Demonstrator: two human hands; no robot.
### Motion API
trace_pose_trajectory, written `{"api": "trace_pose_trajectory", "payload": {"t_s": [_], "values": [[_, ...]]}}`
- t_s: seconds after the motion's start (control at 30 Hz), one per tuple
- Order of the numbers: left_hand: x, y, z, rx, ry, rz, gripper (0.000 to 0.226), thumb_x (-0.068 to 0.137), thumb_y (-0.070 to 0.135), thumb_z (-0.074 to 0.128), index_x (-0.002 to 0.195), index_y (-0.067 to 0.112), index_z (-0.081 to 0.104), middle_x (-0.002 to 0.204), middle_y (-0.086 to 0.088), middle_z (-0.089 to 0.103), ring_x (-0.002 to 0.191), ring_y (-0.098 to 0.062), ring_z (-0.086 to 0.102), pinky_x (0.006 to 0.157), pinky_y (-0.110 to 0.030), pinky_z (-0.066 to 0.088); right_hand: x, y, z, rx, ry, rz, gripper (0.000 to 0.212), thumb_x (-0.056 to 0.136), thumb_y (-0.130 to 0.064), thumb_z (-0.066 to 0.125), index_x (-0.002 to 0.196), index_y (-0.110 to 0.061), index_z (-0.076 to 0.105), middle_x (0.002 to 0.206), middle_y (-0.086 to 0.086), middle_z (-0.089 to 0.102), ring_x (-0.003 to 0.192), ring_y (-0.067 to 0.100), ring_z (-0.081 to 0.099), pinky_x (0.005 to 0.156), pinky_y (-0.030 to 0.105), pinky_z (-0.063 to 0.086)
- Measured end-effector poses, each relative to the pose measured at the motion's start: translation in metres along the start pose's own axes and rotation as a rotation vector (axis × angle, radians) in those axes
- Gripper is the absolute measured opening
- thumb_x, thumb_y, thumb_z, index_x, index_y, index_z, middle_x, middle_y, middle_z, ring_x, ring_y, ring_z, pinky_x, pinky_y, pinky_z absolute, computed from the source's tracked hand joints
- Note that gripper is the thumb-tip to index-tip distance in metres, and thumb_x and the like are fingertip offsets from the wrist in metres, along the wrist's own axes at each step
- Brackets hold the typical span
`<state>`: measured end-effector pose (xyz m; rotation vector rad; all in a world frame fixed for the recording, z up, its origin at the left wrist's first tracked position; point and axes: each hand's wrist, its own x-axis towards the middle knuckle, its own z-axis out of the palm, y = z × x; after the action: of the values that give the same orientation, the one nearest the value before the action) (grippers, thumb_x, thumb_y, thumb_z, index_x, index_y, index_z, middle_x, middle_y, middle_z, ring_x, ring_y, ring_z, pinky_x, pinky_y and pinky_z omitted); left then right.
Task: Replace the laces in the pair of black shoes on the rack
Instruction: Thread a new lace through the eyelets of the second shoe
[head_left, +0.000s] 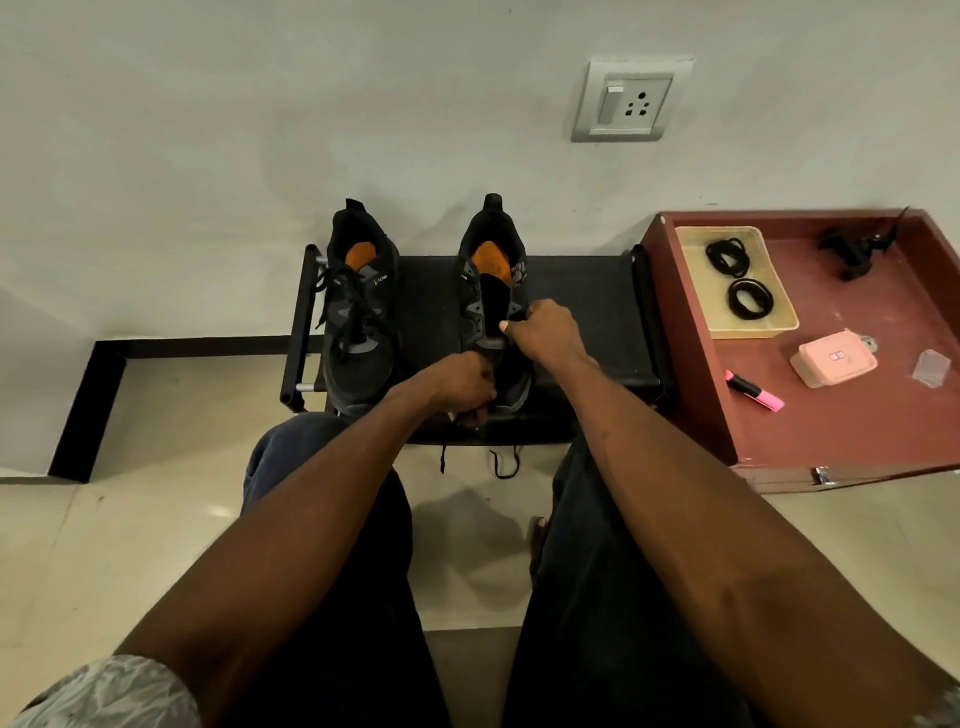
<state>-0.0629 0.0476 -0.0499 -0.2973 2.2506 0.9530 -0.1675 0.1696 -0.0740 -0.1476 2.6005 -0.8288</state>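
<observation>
Rack (582, 291): low, black, against the wall; both black shoes on top, toes toward the person.
Left shoe (358, 312): laced, loose lace ends spilling over its side.
Right shoe (493, 296): upper eyelets bare, tongue exposed.
Left hand (460, 382): at the right shoe's toe end, fingers curled, pinching a black lace (501, 460) whose ends dangle below the rack's front edge.
Right hand (545, 332): fingers curled, gripping the right shoe's eyelet edge.
Red bench (857, 415): beside the rack; yellow tray (779, 325) holds two coiled black laces (737, 278).
Also on bench: pink highlighter (756, 391), pink box (834, 359).
</observation>
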Motion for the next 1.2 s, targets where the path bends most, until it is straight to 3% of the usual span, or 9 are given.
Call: {"api": "trace_pose_trajectory", "payload": {"t_s": [0.23, 0.3, 0.37, 0.43, 0.57, 0.7, 0.77, 1.0, 1.2], "values": [[-0.014, -0.023, 0.029, 0.434, -0.712, -0.279, 0.023, 0.096, 0.003, 0.061, 0.118, -0.004, 0.065, 0.127, -0.025, 0.064, 0.112, -0.034, 0.066, 0.091, -0.036, 0.055, -0.004, 0.002, -0.011, 0.075, -0.049, 0.000, 0.038, 0.086, -0.041, 0.074, 0.071, -0.017, 0.048, 0.078, 0.004, 0.057, 0.077, 0.023, 0.057, 0.056, 0.029, 0.036], [-0.022, -0.025, 0.041, 0.641, -0.759, -0.298, 0.034, 0.094, 0.009, 0.067, 0.126, -0.001, 0.064, 0.128, -0.019, 0.065, 0.100, -0.028, 0.068, 0.084, -0.032, 0.055, -0.006, 0.003, -0.012, 0.084, -0.058, 0.000, 0.040, 0.087, -0.042, 0.074, 0.069, -0.018, 0.047, 0.073, 0.003, 0.054, 0.073, 0.022, 0.055, 0.055, 0.029, 0.036], [-0.020, -0.028, 0.047, 0.648, -0.678, -0.297, 0.033, 0.092, 0.011, 0.070, 0.123, 0.000, 0.067, 0.125, -0.015, 0.068, 0.092, -0.025, 0.067, 0.085, -0.034, 0.056, -0.007, 0.003, -0.012, 0.085, -0.065, -0.002, 0.040, 0.087, -0.042, 0.073, 0.069, -0.018, 0.047, 0.075, 0.004, 0.055, 0.075, 0.023, 0.056, 0.060, 0.031, 0.039], [-0.014, -0.029, 0.043, 0.480, -0.565, -0.311, 0.026, 0.092, 0.010, 0.070, 0.115, -0.002, 0.069, 0.121, -0.018, 0.068, 0.104, -0.029, 0.068, 0.091, -0.040, 0.057, -0.007, 0.004, -0.012, 0.087, -0.067, -0.010, 0.041, 0.088, -0.043, 0.072, 0.069, -0.018, 0.046, 0.074, 0.003, 0.054, 0.075, 0.024, 0.056, 0.060, 0.031, 0.039], [-0.008, -0.014, 0.008, 0.088, -0.200, -0.150, 0.013, 0.097, 0.016, 0.063, 0.093, 0.006, 0.069, 0.090, -0.011, 0.072, 0.078, -0.021, 0.069, 0.062, -0.028, 0.058, -0.008, 0.005, -0.013, 0.075, -0.071, -0.021, 0.041, 0.089, -0.043, 0.071, 0.070, -0.018, 0.046, 0.072, 0.002, 0.054, 0.071, 0.022, 0.057, 0.053, 0.029, 0.035], [-0.003, -0.004, -0.007, -0.168, 0.354, 0.085, 0.025, 0.096, 0.033, 0.064, 0.087, 0.010, 0.067, 0.082, -0.006, 0.071, 0.068, -0.016, 0.066, 0.057, -0.026, 0.053, -0.007, 0.004, -0.011, 0.056, -0.056, -0.026, 0.041, 0.089, -0.044, 0.071, 0.069, -0.019, 0.045, 0.070, 0.000, 0.052, 0.066, 0.018, 0.052, 0.050, 0.029, 0.031], [0.005, -0.003, -0.004, -0.199, 0.490, 0.101, 0.025, 0.092, 0.041, 0.068, 0.087, 0.016, 0.064, 0.081, -0.001, 0.069, 0.072, -0.015, 0.065, 0.065, -0.030, 0.054, -0.006, 0.005, -0.010, 0.052, -0.049, -0.027, 0.039, 0.088, -0.045, 0.071, 0.071, -0.019, 0.047, 0.074, 0.001, 0.055, 0.070, 0.019, 0.054, 0.051, 0.028, 0.032], [0.018, -0.001, 0.011, 0.011, 0.536, 0.052, 0.020, 0.092, 0.035, 0.067, 0.096, 0.020, 0.055, 0.089, 0.001, 0.064, 0.080, -0.020, 0.062, 0.071, -0.038, 0.052, -0.006, 0.006, -0.010, 0.058, -0.056, -0.030, 0.036, 0.089, -0.044, 0.071, 0.073, -0.021, 0.048, 0.082, 0.004, 0.060, 0.076, 0.021, 0.058, 0.053, 0.027, 0.036], [0.015, -0.001, 0.006, -0.129, 0.482, 0.029, 0.016, 0.095, 0.028, 0.063, 0.088, 0.013, 0.060, 0.086, -0.007, 0.067, 0.081, -0.024, 0.065, 0.075, -0.041, 0.054, -0.007, 0.005, -0.009, 0.073, -0.045, -0.023, 0.038, 0.089, -0.043, 0.071, 0.070, -0.021, 0.046, 0.078, 0.003, 0.058, 0.076, 0.022, 0.057, 0.054, 0.029, 0.035]]}}
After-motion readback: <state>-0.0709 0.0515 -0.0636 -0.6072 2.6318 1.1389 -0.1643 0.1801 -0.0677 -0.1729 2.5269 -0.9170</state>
